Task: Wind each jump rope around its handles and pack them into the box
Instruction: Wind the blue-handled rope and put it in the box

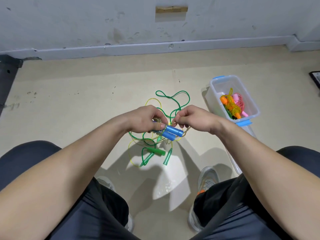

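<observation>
Head view, looking down at a seated person's forearms, dark shorts and the beige floor (83, 104) between their knees. The left hand (147, 118) is curled around 2 blue handles (173, 133), held side by side above the floor, thumb pressed on top. A pale yellow cord (156, 120) is looped around the handles where that hand holds them. The right hand (192, 119) sits just beside the left, its fingertips pinching the cord close to the handles. Below and behind the hands, a green rope (173, 99) and thin yellow cord lie in a loose tangle on the floor, with 3 green handles (155, 151) near the person's feet. To the right stands a clear box (252, 103) with blue clips, open, holding wound ropes (231, 104) with orange and pink handles. A clear lid (232, 158) lies on the floor on the near side of the box. A grey shoe (207, 177) shows beneath the right knee.
</observation>
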Tool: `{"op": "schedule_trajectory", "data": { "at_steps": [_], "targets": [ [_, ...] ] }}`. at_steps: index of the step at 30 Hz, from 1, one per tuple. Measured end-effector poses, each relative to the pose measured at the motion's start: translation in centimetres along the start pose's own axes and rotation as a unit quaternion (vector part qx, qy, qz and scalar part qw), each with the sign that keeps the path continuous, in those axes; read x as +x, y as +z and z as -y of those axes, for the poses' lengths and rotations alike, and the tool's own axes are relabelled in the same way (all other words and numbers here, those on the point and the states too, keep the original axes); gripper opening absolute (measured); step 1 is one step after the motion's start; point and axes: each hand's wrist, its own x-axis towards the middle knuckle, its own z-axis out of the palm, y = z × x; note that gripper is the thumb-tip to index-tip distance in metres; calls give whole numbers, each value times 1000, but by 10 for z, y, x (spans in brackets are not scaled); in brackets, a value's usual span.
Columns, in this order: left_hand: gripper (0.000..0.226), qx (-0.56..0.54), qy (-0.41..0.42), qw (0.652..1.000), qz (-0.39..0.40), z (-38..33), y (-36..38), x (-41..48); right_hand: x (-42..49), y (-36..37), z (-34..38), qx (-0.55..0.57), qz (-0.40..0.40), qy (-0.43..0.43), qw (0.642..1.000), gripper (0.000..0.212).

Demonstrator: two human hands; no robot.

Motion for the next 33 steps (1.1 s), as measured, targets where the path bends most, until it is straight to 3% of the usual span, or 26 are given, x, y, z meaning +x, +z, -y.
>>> {"op": "schedule_trajectory", "data": {
  "at_steps": [3, 8, 10, 13, 16, 19, 21, 23, 26, 28, 30, 33],
  "targets": [
    [12, 118, 0, 993, -27, -1, 5, 1, -1, 9, 7, -44, -42, 14, 998, 24],
    [14, 126, -34, 983, -131, 1, 21, 7, 4, 33, 10, -44, -186, 59, 980, 4],
    [19, 130, -40, 972, -192, 3, 27, 9, 3, 45, 9, -20, -242, 77, 967, 15],
    [20, 97, -43, 954, -282, 8, 28, 12, 2, 60, 8, 22, -261, 61, 963, 26],
    [20, 42, -63, 938, -339, 10, 24, 14, -1, 67, 9, 15, -241, 9, 970, 19],
    [15, -77, -103, 935, -330, 10, 25, 18, -2, 69, 7, -74, -251, -34, 965, 12],
    [12, -200, -110, 925, -304, 9, 23, 19, -3, 68, 5, -183, -258, -69, 946, 19],
    [16, -318, -126, 899, -275, 9, 19, 18, -4, 66, 3, -347, -242, -92, 901, 31],
    [20, -473, -139, 840, -227, 8, 7, 11, -11, 69, 12, -534, -245, -105, 802, 61],
    [25, -525, -131, 820, -185, 9, 0, 8, -16, 72, 17, -574, -249, -76, 776, 65],
    [27, -548, -132, 811, -157, 10, -3, 8, -13, 73, 14, -577, -252, -85, 772, 62],
    [21, -530, -136, 824, -148, 13, -3, 10, -14, 73, 16, -585, -240, -88, 770, 60]
  ]
}}
